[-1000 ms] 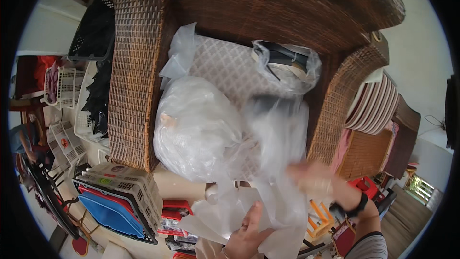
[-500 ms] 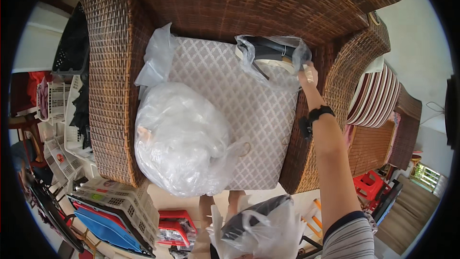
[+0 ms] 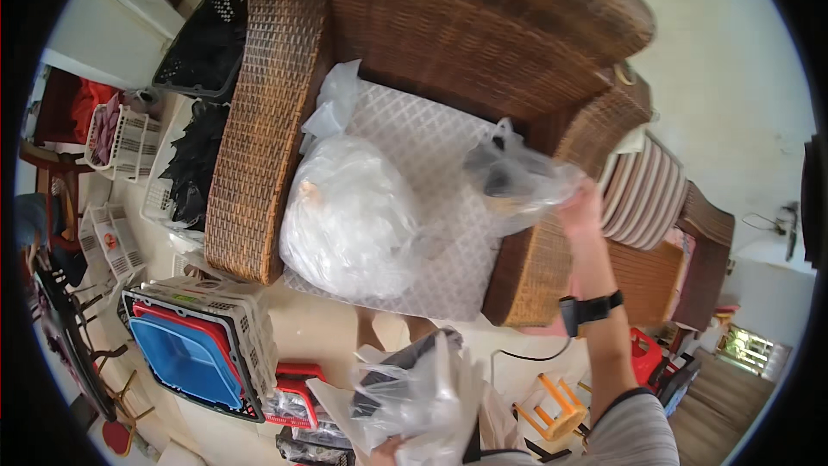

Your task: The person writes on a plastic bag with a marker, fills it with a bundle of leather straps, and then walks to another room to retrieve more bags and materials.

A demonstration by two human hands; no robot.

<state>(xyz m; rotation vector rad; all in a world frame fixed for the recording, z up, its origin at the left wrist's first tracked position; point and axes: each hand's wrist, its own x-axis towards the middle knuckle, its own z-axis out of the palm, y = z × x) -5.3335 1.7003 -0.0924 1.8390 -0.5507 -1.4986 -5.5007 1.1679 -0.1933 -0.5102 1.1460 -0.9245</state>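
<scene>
My right hand (image 3: pixel 583 207) is closed on the gathered end of a clear plastic bag (image 3: pixel 517 177) with black and pale things inside, beside the right arm of the wicker sofa. A black band with a small device circles that wrist. At the lower edge, my left hand (image 3: pixel 388 450) shows only in part, its fingers bent against a second clear plastic bag (image 3: pixel 414 406) holding something dark, close to my body. A big, puffed-up bundle of clear plastic (image 3: pixel 354 224) rests on the left of the patterned seat cushion (image 3: pixel 440 138).
The wicker sofa (image 3: pixel 237 138) stands ahead, with a striped cushion (image 3: pixel 647 194) beyond its right arm. Stacked crates with a blue basket (image 3: pixel 185 358) are at lower left, near a red basket (image 3: pixel 297 393). A yellow stool (image 3: pixel 556 418) stands at lower right. Black crates and cloth lie left.
My right hand has lifted the plastic bag off the back right of the seat and drawn it nearer and rightward. The view has turned, and the left hand's fingers show more.
</scene>
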